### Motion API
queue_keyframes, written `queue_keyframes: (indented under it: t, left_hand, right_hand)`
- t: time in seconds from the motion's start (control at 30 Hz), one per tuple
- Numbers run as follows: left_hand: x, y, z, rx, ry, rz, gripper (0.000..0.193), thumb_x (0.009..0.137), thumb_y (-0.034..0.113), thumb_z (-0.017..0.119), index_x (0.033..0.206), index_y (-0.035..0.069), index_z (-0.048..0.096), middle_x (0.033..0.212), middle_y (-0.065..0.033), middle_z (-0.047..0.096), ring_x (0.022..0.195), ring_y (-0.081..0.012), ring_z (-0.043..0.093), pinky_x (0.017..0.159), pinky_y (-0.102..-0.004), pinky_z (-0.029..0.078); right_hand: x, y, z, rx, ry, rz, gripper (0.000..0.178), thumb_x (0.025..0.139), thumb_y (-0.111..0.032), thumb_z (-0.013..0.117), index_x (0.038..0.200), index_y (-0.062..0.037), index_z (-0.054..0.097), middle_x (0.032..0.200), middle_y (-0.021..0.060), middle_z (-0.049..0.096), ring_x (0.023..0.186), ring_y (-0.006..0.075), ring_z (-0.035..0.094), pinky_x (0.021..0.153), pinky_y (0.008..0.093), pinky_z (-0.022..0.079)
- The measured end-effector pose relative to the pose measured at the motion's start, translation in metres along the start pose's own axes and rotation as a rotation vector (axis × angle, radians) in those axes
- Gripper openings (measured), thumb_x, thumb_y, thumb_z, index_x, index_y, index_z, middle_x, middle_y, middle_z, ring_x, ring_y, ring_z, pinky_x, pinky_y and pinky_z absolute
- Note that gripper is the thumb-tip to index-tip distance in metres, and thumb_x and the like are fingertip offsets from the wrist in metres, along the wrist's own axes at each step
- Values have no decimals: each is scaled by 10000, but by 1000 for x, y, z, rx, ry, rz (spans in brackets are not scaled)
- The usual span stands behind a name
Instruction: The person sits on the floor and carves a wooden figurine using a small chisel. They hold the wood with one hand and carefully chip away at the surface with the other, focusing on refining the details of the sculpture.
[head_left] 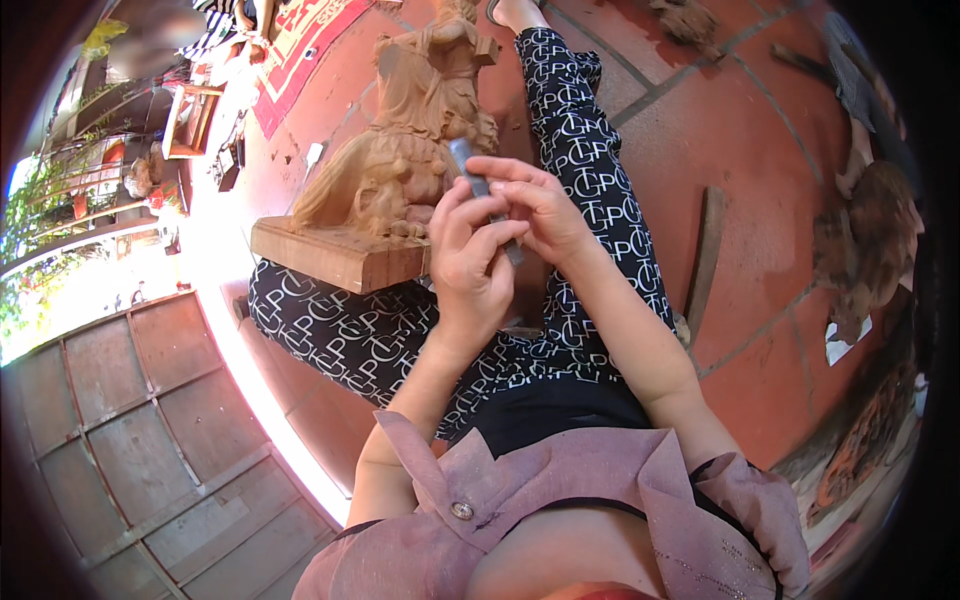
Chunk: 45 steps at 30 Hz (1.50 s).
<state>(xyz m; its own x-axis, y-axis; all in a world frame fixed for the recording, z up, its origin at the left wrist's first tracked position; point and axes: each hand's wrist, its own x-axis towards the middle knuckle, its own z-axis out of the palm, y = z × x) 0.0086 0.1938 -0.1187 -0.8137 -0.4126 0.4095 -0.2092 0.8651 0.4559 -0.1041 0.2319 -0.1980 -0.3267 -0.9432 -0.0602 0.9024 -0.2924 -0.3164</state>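
A carved wooden statue (425, 85) rests in front of me, its flat wooden base (330, 258) over my left leg. Just right of the carving, I hold a narrow grey strip (476, 184) with a paler, blurred upper end; its exact kind does not show. My left hand (470, 245) is closed around the strip's lower part, palm side partly visible. The thumb and fingers of my right hand (540, 205) pinch it from the right, higher up. The strip is tilted and appears apart from the statue, though its far end overlaps the carving in view.
My patterned trouser legs lie on either side on the red tiled floor (750, 190). A curved wooden strip (706, 250) lies right of my leg. Farther right stands another brown carving (870, 250), near a person's arm. A red mat (300, 60) and a metal panel (150, 430) are at left.
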Motion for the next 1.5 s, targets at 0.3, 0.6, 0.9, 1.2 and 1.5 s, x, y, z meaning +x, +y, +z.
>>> queue_keyframes:
  t: [0.3, 0.6, 0.9, 1.2, 1.5]
  left_hand:
    - [-18, -5, 27, -1226, 18, -816, 513, 983, 298, 411, 1373, -18, 305, 1266, -111, 481, 1190, -190, 479, 990, -336, 387]
    - [-14, -40, 44, -1354, 182, -907, 456, 1022, 295, 250, 1348, -14, 331, 1262, -154, 496, 1119, -212, 538, 931, -343, 461]
    - [-12, -37, 50, -1400, 295, -956, 483, 1009, 397, 282, 1293, 20, 386, 1249, -100, 491, 1162, -178, 480, 983, -327, 398]
    - [-16, -42, 61, -1484, 313, -1059, 522, 1003, 441, 268, 1349, 60, 356, 1312, -85, 451, 1211, -181, 445, 1023, -331, 369]
    - [-10, -39, 60, -1471, 213, -886, 544, 1006, 430, 270, 1359, 20, 334, 1324, -95, 443, 1206, -182, 458, 1023, -330, 380]
  right_hand:
    - [-4, -20, 7, -591, 10, -180, 484, 837, 46, 479, 1302, -45, 386, 827, 26, 563, 679, 79, 571, 586, 198, 479]
    - [-7, 9, 0, -680, -67, -17, 488, 826, 100, 444, 1294, -34, 410, 869, 31, 519, 723, 71, 538, 641, 195, 494]
    - [8, 35, 7, -951, 92, -297, 362, 842, -62, 570, 1205, -74, 563, 898, 28, 629, 766, 71, 563, 721, 231, 472]
    - [21, 33, -5, -1225, 36, -581, 303, 817, -53, 604, 1117, -70, 646, 1031, 122, 668, 913, 230, 652, 802, 299, 500]
    - [23, 27, -1, -1335, 23, -653, 318, 801, -61, 589, 1104, -121, 662, 787, 125, 606, 715, 279, 602, 643, 341, 487]
